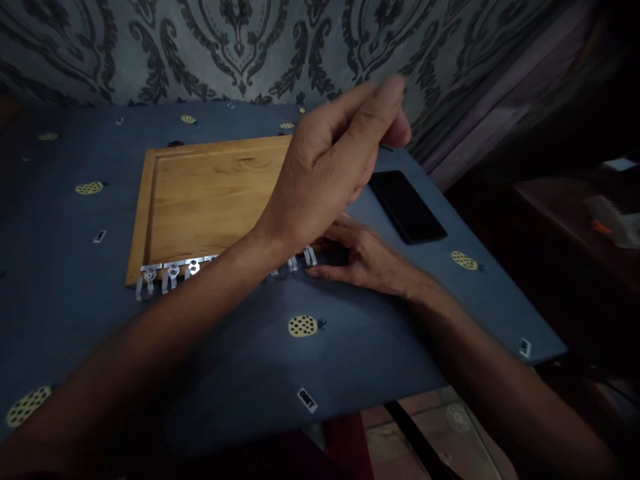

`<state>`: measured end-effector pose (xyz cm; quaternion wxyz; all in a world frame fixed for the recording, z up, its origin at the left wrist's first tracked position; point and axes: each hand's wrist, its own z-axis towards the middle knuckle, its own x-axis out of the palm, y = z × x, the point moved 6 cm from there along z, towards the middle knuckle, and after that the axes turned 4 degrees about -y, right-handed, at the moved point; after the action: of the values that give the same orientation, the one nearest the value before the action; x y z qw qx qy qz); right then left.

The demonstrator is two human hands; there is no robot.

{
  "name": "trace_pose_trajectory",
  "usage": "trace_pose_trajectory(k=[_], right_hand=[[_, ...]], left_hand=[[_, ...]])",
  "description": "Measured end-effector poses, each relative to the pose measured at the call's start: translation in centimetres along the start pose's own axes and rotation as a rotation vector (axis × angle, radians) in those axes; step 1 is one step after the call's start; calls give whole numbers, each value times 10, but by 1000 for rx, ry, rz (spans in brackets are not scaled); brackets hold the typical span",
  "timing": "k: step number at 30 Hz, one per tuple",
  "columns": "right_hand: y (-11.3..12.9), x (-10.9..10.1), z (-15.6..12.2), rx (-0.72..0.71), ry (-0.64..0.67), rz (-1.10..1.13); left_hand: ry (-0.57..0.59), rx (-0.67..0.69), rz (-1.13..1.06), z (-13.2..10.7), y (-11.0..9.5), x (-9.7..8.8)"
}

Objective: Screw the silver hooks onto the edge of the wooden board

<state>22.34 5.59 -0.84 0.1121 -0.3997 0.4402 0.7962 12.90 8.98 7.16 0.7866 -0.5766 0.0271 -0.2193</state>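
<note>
A wooden board (pixel 215 200) with a raised frame lies on the table. Along its near edge runs a metal rail with several silver hooks (pixel 173 277), partly covered by my left forearm. My left hand (pixel 340 153) is raised above the right part of the board, fingers curled closed; whatever they hold, if anything, is hidden. A small dark tip shows just past those fingers, and I cannot tell whether it belongs to something in the hand. At the board's near right corner, my right hand (pixel 367 260) grips the edge, thumb beside the last hooks.
A black phone (pixel 407 207) lies right of the board. The blue tablecloth (pixel 240 373) has pineapple prints, and the table's right edge slants down toward me. A patterned grey curtain (pixel 240 47) hangs along the back. Blurred objects stand in the dark at far right.
</note>
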Motion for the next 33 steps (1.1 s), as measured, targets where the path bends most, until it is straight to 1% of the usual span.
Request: trace_pose_trajectory(k=[4, 9, 11, 14, 16, 18, 21, 24, 25, 26, 27, 31, 32, 33], right_hand=[[0, -1, 0, 4, 0, -8], [0, -1, -1, 12, -4, -7], [0, -1, -1, 13, -2, -11], [-1, 0, -1, 28, 3, -5], [-3, 1, -1, 40, 3, 12], [-4, 2, -1, 44, 0, 20], [-5, 3, 0, 44, 4, 22], [-3, 2, 0, 35, 10, 26], [-2, 1, 0, 34, 8, 23], [-1, 1, 0, 38, 9, 19], [-1, 1, 0, 51, 15, 19], [-5, 4, -4, 147, 45, 65], [-7, 4, -5, 163, 36, 64], [-8, 4, -6, 171, 20, 53]], left_hand=[[24, -30, -46, 0, 4, 0], [41, -15, -41, 1, 7, 1], [48, -7, 23, 0, 5, 1], [57, 5, 178, -3, -3, 2], [30, -6, 232, -4, -8, 2], [-9, -48, 211, -4, -8, 1], [-64, -107, 140, -2, -1, 2], [-85, -82, 93, 2, 4, 2], [-59, -69, 86, 3, 5, 3], [-4, -61, 83, 4, 5, 6], [80, -63, 82, 5, 4, 10], [554, -132, 65, 0, -2, 32], [627, -147, 71, -2, -3, 35], [663, -152, 88, -4, -4, 37]])
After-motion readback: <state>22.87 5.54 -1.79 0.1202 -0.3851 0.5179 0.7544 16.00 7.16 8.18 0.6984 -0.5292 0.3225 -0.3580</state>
